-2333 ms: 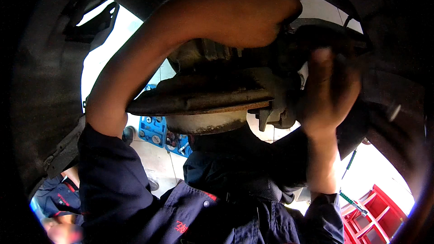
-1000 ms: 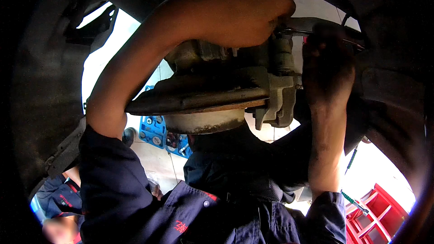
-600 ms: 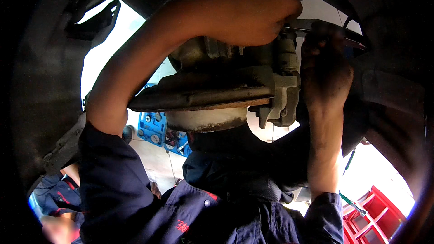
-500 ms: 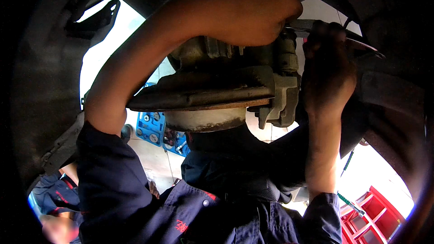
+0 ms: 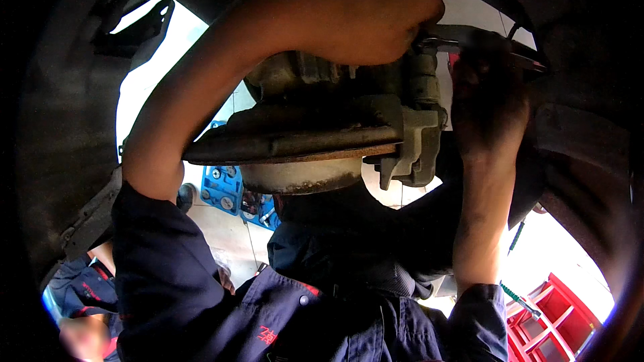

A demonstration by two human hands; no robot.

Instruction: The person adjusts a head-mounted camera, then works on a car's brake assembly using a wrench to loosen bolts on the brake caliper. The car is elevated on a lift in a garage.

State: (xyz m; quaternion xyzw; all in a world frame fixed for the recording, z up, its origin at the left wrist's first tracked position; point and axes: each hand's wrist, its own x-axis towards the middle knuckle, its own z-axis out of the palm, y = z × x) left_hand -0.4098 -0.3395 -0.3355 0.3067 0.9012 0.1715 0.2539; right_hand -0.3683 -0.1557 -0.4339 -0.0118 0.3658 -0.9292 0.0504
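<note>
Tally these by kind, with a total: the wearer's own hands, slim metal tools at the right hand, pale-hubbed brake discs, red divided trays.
Own hands: 2 (left hand, right hand)
Slim metal tool: 1
Brake disc: 1
Red divided tray: 1
Total: 5

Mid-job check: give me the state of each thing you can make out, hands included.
Metal tool: gripped, roughly crosswise
Right hand: closed around that tool
Left hand: knuckles bent, grip hidden
Brake disc: mounted, edge rusty
Caliper: fitted at the disc's right side
Blue case: open, parts showing
Red tray: open-topped, partly in view
</note>
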